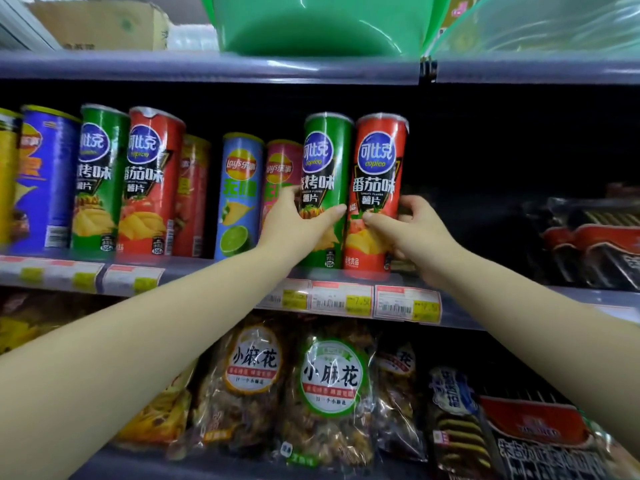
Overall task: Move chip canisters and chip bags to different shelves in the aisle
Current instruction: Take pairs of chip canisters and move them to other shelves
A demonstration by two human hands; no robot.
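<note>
Both bare arms reach forward and up, nearly straight. Left grip (298,223) curls, thumb out right; right grip (412,226) curls too, thumb pointing left.

Your green Copico canister (323,174) and red Copico canister (375,188) stood upright, touching, on the middle shelf (194,268).

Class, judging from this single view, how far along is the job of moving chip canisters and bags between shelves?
Done: cannot tell; nothing shows what was moved already. In hand: the left hand grips a green canister and the right hand a red canister, both upright at the middle shelf. Left: six more canisters stand to the left, and bags fill the shelf below.
</note>
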